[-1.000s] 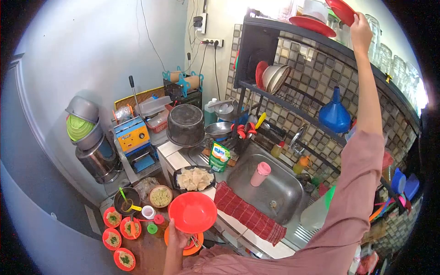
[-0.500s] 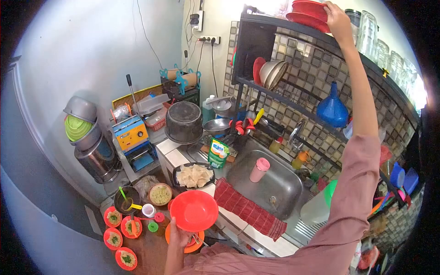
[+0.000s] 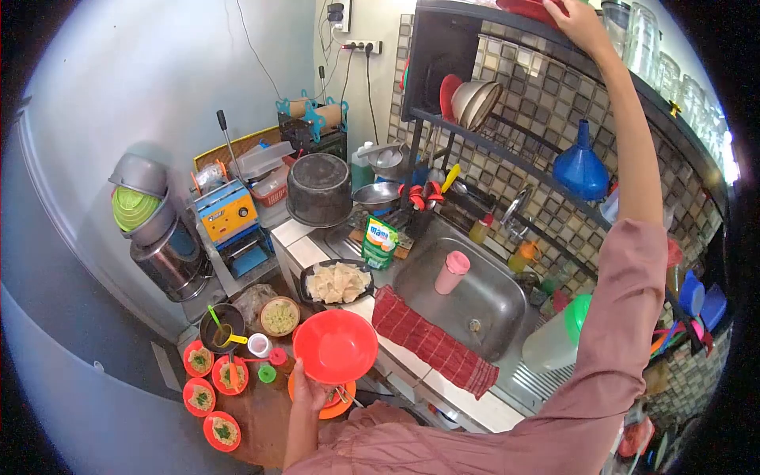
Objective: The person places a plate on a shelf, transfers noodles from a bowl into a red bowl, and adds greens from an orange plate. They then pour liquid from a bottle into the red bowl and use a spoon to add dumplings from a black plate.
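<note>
My left hand is closed on the rim of an empty red bowl, holding it over the low brown table. An orange plate with cutlery lies partly hidden beneath that bowl and hand. My right arm reaches up to the top of the dark rack, where my right hand grips the edge of red plates, cut off by the upper edge of the view. Glass jars stand beside this hand.
Several small red bowls of food sit on the table near a black pan. A steel sink holds a pink tumbler. A red cloth hangs over the counter edge, beside a black plate of wrappers.
The view has tipped slightly downward, so the red plates and my right hand sit higher and are partly cut off. The left hand keeps its hold on the red bowl.
</note>
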Demonstrator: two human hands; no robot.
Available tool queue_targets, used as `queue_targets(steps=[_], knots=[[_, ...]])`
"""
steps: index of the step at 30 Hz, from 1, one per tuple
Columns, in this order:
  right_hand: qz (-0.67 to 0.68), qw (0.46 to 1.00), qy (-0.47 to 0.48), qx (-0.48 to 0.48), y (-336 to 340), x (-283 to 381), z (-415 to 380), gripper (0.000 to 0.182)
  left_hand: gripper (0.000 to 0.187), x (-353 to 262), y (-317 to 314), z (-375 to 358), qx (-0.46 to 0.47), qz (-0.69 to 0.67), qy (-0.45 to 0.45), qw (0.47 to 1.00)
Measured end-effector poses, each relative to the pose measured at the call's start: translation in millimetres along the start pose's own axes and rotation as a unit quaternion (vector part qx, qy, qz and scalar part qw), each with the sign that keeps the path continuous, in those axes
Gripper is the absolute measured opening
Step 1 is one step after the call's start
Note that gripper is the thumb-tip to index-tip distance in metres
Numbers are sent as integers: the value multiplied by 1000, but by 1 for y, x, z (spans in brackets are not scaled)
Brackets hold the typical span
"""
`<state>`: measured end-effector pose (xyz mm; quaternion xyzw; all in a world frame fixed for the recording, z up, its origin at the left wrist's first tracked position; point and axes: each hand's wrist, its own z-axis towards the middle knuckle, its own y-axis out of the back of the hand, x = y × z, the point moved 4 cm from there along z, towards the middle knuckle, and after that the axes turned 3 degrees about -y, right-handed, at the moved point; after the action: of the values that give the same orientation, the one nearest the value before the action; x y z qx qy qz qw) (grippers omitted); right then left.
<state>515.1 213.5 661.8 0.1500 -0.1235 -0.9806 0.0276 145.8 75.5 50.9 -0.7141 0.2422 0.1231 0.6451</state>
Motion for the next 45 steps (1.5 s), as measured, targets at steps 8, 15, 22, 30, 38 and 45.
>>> queue_targets(steps=[8,15,22,30,38,45], knots=[[-46,999,15,21,-11,1,-3,27,69,1,-5,-8,-11,11,-11,1000],[-83,992,-5,90,-21,-20,5,30,68,-4,-5,-18,-67,1,-37,997],[-116,986,54,106,-74,-118,25,38,63,-10,0,-21,-21,-19,-64,998],[-111,968,-86,206,-90,-164,36,37,63,-13,-7,-27,-57,-3,-79,995],[71,986,-116,-98,0,-10,-2,41,66,-9,-6,-20,-23,-16,-49,998],[341,921,85,169,2,192,-145,26,65,6,11,-12,-13,-25,0,1000]])
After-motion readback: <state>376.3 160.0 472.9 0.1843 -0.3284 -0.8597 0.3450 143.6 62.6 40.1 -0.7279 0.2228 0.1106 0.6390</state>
